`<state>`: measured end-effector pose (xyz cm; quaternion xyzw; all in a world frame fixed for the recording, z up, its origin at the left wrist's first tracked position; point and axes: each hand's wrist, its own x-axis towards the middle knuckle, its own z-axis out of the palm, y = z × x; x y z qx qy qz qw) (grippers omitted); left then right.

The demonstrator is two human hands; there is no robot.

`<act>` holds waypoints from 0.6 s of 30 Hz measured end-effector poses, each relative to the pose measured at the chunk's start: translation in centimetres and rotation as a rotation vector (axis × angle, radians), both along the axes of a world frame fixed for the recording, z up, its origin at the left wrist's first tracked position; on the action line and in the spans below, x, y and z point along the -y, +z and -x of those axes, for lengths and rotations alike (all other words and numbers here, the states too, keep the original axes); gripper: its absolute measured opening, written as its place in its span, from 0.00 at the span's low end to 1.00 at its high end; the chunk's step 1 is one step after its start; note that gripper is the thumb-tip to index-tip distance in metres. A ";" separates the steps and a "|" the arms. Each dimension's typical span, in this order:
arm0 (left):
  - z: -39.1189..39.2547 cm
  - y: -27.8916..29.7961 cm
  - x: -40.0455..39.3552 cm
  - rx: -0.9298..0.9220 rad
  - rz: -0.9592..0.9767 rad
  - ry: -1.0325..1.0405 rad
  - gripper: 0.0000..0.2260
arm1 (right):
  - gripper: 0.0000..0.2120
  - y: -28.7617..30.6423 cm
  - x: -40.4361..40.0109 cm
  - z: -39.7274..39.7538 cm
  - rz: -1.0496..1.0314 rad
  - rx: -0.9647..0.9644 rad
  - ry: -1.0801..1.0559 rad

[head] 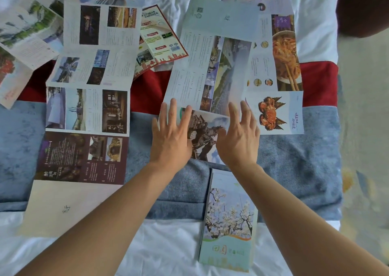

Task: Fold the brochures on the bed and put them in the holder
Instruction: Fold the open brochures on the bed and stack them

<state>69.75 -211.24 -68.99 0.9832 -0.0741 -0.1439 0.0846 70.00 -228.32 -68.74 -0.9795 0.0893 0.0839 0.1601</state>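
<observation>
Several brochures lie unfolded across the bed. In the middle a long pale blue brochure [212, 65] stretches away from me; its near panel shows a dark statue [205, 134]. My left hand [171, 134] rests flat on the left part of that panel, fingers straight and spread. My right hand [239, 136] hovers over or touches its right edge, fingers straight. A folded brochure with white blossoms [228, 221] lies near me on the right. A long purple-and-white brochure [88, 98] lies open at the left. No holder is in view.
A food brochure with a crab picture [275, 111] lies right of my hands. A red-bordered leaflet [160, 42] and more open brochures [27, 35] lie at the back left. The bed has a white sheet [168, 248] and a blue and red runner [294, 160]. Floor lies right.
</observation>
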 end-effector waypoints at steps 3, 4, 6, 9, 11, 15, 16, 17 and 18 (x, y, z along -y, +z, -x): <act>-0.5 -0.4 -0.3 -0.037 0.070 0.075 0.39 | 0.32 -0.9 0.3 0.2 -0.049 -0.072 -0.047; -0.6 -0.5 -0.4 -0.041 0.089 0.102 0.39 | 0.32 -1.1 0.3 0.3 -0.071 -0.066 -0.051; -1.1 -0.6 -0.6 -0.037 0.108 0.145 0.38 | 0.31 -1.4 0.5 0.2 -0.116 -0.032 -0.060; -1.5 -0.6 -0.8 -0.016 0.096 0.166 0.38 | 0.33 -1.5 0.9 0.0 -0.126 -0.010 -0.066; -1.6 -0.6 -0.8 -0.027 0.088 0.183 0.40 | 0.34 -1.2 1.0 -0.1 -0.078 0.017 -0.036; -1.5 -0.8 -1.0 -0.034 0.084 0.231 0.42 | 0.31 -0.8 1.1 -0.1 -0.011 0.073 0.016; -1.5 -0.8 -1.1 -0.033 0.099 0.255 0.42 | 0.31 -0.8 1.1 0.0 -0.013 0.073 0.007; -1.4 -0.9 -1.1 -0.032 0.129 0.287 0.42 | 0.30 -0.8 1.1 0.0 -0.020 0.067 -0.009; -1.4 -0.9 -1.2 -0.028 0.165 0.323 0.42 | 0.30 -0.8 1.1 0.1 -0.026 0.060 -0.024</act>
